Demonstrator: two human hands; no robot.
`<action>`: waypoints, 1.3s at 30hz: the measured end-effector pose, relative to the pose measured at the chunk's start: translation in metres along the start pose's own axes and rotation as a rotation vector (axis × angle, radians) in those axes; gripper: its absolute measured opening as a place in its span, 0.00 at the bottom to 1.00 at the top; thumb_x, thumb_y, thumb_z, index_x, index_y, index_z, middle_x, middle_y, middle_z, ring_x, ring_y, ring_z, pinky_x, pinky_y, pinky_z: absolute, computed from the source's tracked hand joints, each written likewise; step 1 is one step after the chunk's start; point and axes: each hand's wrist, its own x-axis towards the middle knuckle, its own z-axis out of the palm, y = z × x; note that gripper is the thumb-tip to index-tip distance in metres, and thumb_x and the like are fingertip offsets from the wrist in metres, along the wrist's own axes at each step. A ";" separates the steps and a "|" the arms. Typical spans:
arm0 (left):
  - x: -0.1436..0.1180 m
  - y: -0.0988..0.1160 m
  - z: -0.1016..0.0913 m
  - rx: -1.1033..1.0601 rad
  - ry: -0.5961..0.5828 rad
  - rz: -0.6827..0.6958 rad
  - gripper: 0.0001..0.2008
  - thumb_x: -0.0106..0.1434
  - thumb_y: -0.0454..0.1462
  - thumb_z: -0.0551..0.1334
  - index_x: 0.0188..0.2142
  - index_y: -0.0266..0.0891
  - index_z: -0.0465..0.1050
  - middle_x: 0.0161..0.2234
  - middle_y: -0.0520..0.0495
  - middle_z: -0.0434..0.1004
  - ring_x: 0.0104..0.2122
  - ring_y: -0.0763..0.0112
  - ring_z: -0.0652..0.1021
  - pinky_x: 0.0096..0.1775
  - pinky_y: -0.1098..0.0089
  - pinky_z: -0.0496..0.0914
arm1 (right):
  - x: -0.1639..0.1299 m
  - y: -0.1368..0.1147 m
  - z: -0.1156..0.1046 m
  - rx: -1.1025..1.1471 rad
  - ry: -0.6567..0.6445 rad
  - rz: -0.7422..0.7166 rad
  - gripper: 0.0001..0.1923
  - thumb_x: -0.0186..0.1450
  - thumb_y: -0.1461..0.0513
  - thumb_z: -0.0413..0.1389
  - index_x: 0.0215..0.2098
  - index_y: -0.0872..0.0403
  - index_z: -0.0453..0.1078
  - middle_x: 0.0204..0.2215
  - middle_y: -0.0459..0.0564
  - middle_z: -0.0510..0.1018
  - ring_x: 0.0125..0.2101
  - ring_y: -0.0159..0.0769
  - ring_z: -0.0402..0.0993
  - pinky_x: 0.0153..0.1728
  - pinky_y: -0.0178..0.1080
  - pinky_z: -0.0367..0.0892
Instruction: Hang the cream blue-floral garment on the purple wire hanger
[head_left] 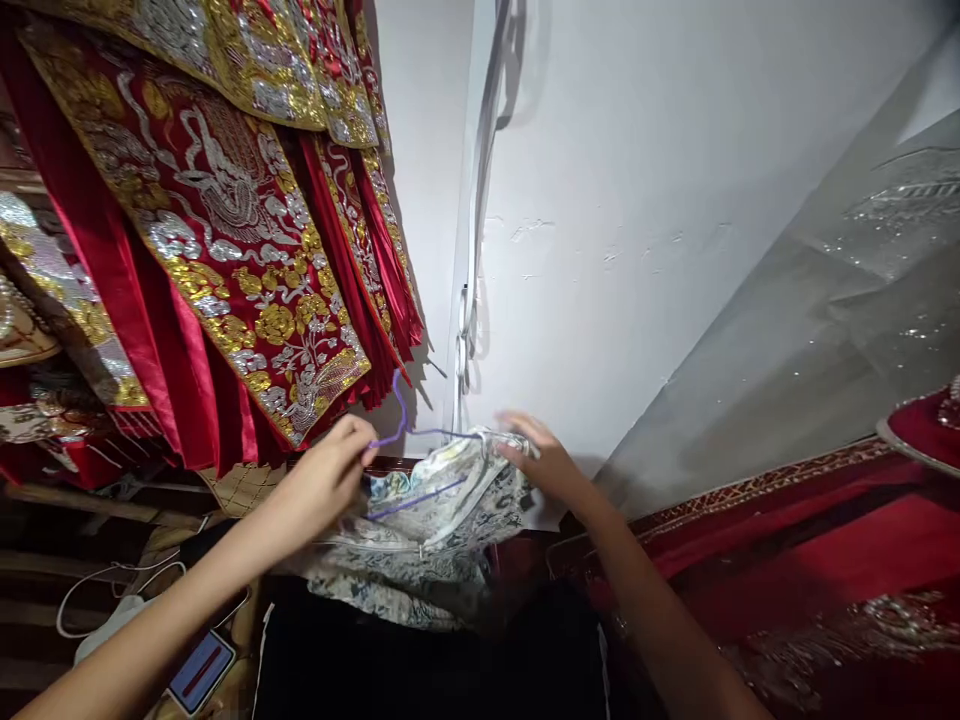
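The person is standing close to a white wall point(675, 200) and working on a piece of clothing. The left hand point(330, 475) is closed in a pinch on a thin purple hanger point(401, 425), just below its hook. The hanger's hook is pointing up and one purple arm is running across toward the other hand. The right hand point(544, 460) is lying on the far shoulder of a pale patterned top point(427, 530), fingers bent over the cloth; it is blurry there, so I cannot tell if it is gripping the cloth or only pressing it. The top is hanging between the two hands, in front of the person's chest, with the hanger partly inside it.

To do this bit well, I think the left hand should be keeping the hanger still and level while the right hand is pulling the shoulder of the top over the end of the purple arm. Going slowly would help, because the wire is thin and could snag the cloth.

Red robes with gold and silver stitching point(225, 250) are hanging on the left. A red cloth point(825, 560) is lying on the right. A small blue and red thing point(199, 670) is sitting low on the left. I am not seeing any words or labels I can read.
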 end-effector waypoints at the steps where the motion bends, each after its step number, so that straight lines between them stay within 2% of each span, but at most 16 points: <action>1: 0.010 -0.010 -0.005 0.025 0.057 0.003 0.07 0.65 0.30 0.51 0.36 0.41 0.66 0.44 0.44 0.68 0.46 0.67 0.73 0.51 0.67 0.68 | 0.006 0.003 0.002 0.106 -0.078 0.039 0.24 0.64 0.44 0.57 0.48 0.51 0.77 0.48 0.55 0.80 0.49 0.53 0.74 0.48 0.50 0.71; 4: 0.047 -0.034 -0.017 0.081 0.221 0.022 0.09 0.62 0.30 0.55 0.40 0.42 0.69 0.46 0.44 0.69 0.49 0.62 0.72 0.50 0.63 0.69 | 0.026 -0.001 0.004 0.465 -0.097 0.123 0.23 0.64 0.43 0.57 0.32 0.54 0.78 0.28 0.51 0.80 0.30 0.43 0.77 0.31 0.41 0.71; 7: 0.083 -0.035 -0.030 0.156 0.422 0.074 0.09 0.62 0.33 0.59 0.42 0.42 0.70 0.47 0.43 0.68 0.49 0.60 0.73 0.51 0.59 0.69 | 0.050 -0.020 -0.010 0.706 0.099 0.095 0.21 0.58 0.45 0.65 0.32 0.55 0.78 0.26 0.49 0.80 0.26 0.40 0.76 0.29 0.39 0.71; 11: 0.104 -0.013 -0.031 0.180 0.714 0.240 0.13 0.62 0.39 0.64 0.46 0.42 0.69 0.52 0.41 0.66 0.57 0.56 0.68 0.59 0.54 0.64 | 0.067 -0.041 -0.048 0.769 0.314 0.002 0.21 0.56 0.46 0.67 0.34 0.55 0.78 0.28 0.51 0.82 0.29 0.42 0.79 0.32 0.41 0.73; 13: 0.100 -0.007 -0.013 0.151 0.788 0.287 0.16 0.61 0.39 0.66 0.48 0.43 0.68 0.54 0.41 0.65 0.58 0.55 0.67 0.60 0.53 0.62 | 0.061 -0.040 -0.060 0.738 0.409 -0.010 0.20 0.56 0.46 0.67 0.34 0.54 0.78 0.28 0.50 0.82 0.30 0.43 0.79 0.31 0.40 0.74; 16: 0.086 -0.017 0.038 0.052 0.906 0.260 0.17 0.58 0.38 0.69 0.44 0.43 0.66 0.47 0.44 0.66 0.52 0.58 0.69 0.58 0.55 0.63 | 0.041 -0.027 -0.057 0.714 0.505 0.003 0.20 0.58 0.47 0.66 0.36 0.54 0.78 0.27 0.50 0.81 0.31 0.43 0.79 0.29 0.39 0.73; 18: 0.079 -0.032 0.080 -0.102 1.076 0.161 0.21 0.54 0.39 0.72 0.42 0.42 0.63 0.44 0.46 0.64 0.48 0.62 0.69 0.55 0.58 0.65 | 0.026 -0.016 -0.045 0.711 0.519 0.032 0.21 0.59 0.47 0.65 0.38 0.55 0.78 0.27 0.51 0.81 0.31 0.43 0.79 0.28 0.38 0.73; 20: 0.078 -0.048 0.118 -0.333 1.159 -0.037 0.27 0.53 0.39 0.73 0.46 0.43 0.60 0.46 0.46 0.63 0.46 0.65 0.70 0.51 0.63 0.66 | 0.017 -0.007 -0.033 0.694 0.514 0.062 0.21 0.60 0.47 0.64 0.39 0.56 0.78 0.27 0.51 0.81 0.30 0.42 0.79 0.27 0.38 0.72; 22: 0.086 -0.061 0.145 -0.615 1.123 -0.219 0.27 0.53 0.39 0.73 0.46 0.43 0.60 0.44 0.48 0.64 0.42 0.70 0.71 0.45 0.69 0.68 | 0.013 -0.003 -0.025 0.650 0.523 0.068 0.22 0.61 0.46 0.62 0.41 0.56 0.78 0.27 0.51 0.81 0.30 0.42 0.78 0.28 0.38 0.71; 24: 0.097 -0.070 0.161 -0.854 0.948 -0.305 0.22 0.54 0.40 0.71 0.43 0.41 0.62 0.37 0.51 0.67 0.35 0.73 0.72 0.39 0.71 0.69 | 0.016 -0.004 -0.024 0.536 0.549 0.042 0.24 0.64 0.45 0.59 0.42 0.57 0.78 0.30 0.52 0.81 0.33 0.44 0.78 0.31 0.41 0.72; 26: 0.109 -0.073 0.169 -0.973 0.755 -0.303 0.17 0.56 0.42 0.69 0.39 0.39 0.66 0.31 0.52 0.69 0.30 0.73 0.73 0.35 0.72 0.69 | 0.021 -0.009 -0.025 0.329 0.604 -0.021 0.24 0.67 0.46 0.55 0.45 0.56 0.79 0.38 0.55 0.82 0.42 0.48 0.78 0.40 0.45 0.73; 28: 0.117 -0.071 0.174 -0.994 0.663 -0.267 0.14 0.58 0.43 0.68 0.36 0.38 0.69 0.28 0.51 0.71 0.29 0.71 0.75 0.35 0.71 0.70 | 0.029 -0.016 -0.020 0.077 0.686 -0.099 0.23 0.70 0.49 0.52 0.50 0.54 0.78 0.52 0.57 0.78 0.55 0.52 0.71 0.53 0.52 0.68; 30: 0.120 -0.067 0.179 -1.003 0.629 -0.237 0.12 0.58 0.44 0.67 0.34 0.38 0.70 0.28 0.50 0.72 0.30 0.70 0.76 0.37 0.69 0.71 | 0.038 -0.023 -0.007 -0.147 0.795 -0.161 0.21 0.71 0.52 0.50 0.53 0.51 0.77 0.63 0.55 0.69 0.66 0.53 0.57 0.63 0.58 0.56; 34: 0.122 -0.070 0.189 -0.982 0.710 -0.272 0.15 0.58 0.41 0.68 0.40 0.40 0.66 0.38 0.48 0.73 0.39 0.70 0.76 0.44 0.68 0.71 | 0.056 -0.026 0.025 -0.454 0.905 -0.216 0.19 0.72 0.55 0.49 0.54 0.47 0.76 0.66 0.50 0.65 0.71 0.54 0.39 0.65 0.70 0.33; 37: 0.132 -0.087 0.187 -0.982 0.748 -0.345 0.23 0.56 0.39 0.70 0.46 0.42 0.62 0.45 0.44 0.70 0.44 0.69 0.76 0.47 0.66 0.70 | 0.064 -0.013 0.028 -0.515 0.905 -0.179 0.19 0.72 0.54 0.49 0.54 0.47 0.77 0.66 0.50 0.65 0.71 0.56 0.38 0.64 0.72 0.31; 39: 0.142 -0.100 0.182 -0.991 0.726 -0.374 0.25 0.54 0.39 0.71 0.47 0.41 0.61 0.44 0.43 0.70 0.42 0.69 0.76 0.45 0.66 0.71 | 0.066 -0.004 0.024 -0.517 0.904 -0.140 0.20 0.72 0.53 0.49 0.54 0.48 0.77 0.68 0.51 0.62 0.71 0.58 0.38 0.64 0.73 0.33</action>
